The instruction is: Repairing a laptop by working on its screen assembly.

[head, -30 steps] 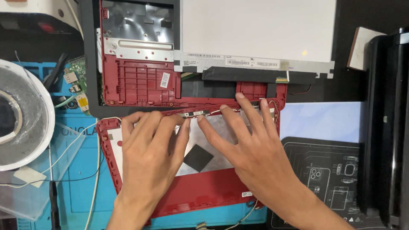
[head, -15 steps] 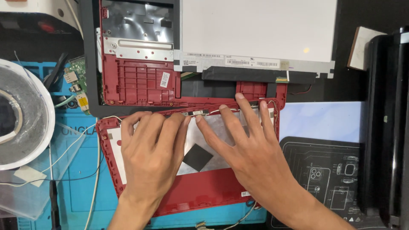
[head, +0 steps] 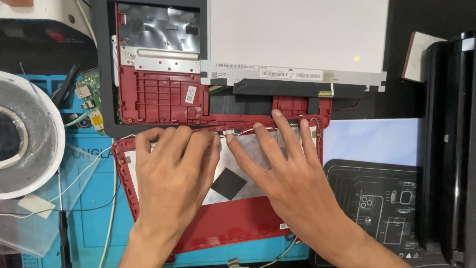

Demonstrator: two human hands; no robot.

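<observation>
1. Fingers of both hands are spread flat, gripping nothing: left hand [head: 173, 173] and right hand [head: 287, 178] press on the red laptop lid [head: 233, 226] at 6 o'clock.
2. Fingertips meet the thin cable strip [head: 228, 132] on the lid's far edge.
3. Red base frame [head: 158, 94] sits at 11 o'clock, white screen panel [head: 297, 34] at 1 o'clock.

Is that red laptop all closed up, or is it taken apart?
Taken apart. The red lid cover lies separate under both hands, the white screen panel lies loose, and the red base frame shows bare insides.
</observation>
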